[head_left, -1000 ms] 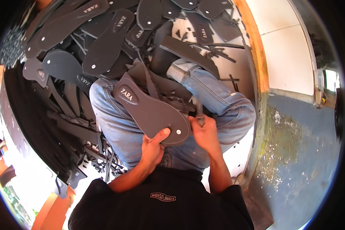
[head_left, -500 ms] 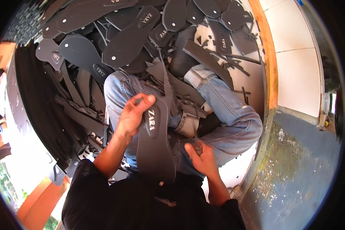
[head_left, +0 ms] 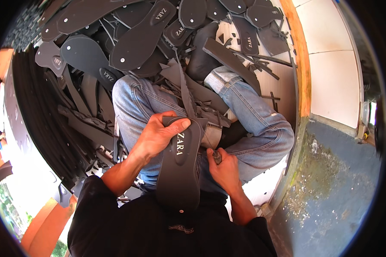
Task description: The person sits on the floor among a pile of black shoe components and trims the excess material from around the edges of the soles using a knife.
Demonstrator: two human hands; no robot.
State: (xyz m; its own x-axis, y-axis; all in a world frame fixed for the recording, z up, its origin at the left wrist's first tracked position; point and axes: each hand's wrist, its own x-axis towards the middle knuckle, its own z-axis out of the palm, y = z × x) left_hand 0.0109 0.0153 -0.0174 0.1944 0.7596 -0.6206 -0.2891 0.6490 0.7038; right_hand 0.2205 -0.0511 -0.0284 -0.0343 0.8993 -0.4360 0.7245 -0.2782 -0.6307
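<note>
My left hand (head_left: 155, 138) pinches the heel end of a dark grey foam shoe sole (head_left: 178, 177), thumb on top near a raised oval with pale lettering. The sole lies lengthwise over my lap, its wide end against my black shirt. A thin, ragged foam offcut strip (head_left: 185, 90) rises beside the heel's far edge; whether it is still joined to the sole I cannot tell. To the right of the sole, my right hand (head_left: 225, 170) is closed around a tool with a short dark handle (head_left: 218, 157). Its working end is hidden.
Many cut soles (head_left: 141, 40) are heaped beyond my crossed legs in jeans (head_left: 257, 115). Stacked dark foam strips (head_left: 43, 115) stand at the left. Scraps lie around my feet. A wooden edge (head_left: 302, 64) borders the right, with a stained grey floor (head_left: 339, 171) beyond.
My left hand and the sole have shifted right and slightly toward me, and the sole sits straighter. My right hand has turned a little, showing more of the tool's handle.
</note>
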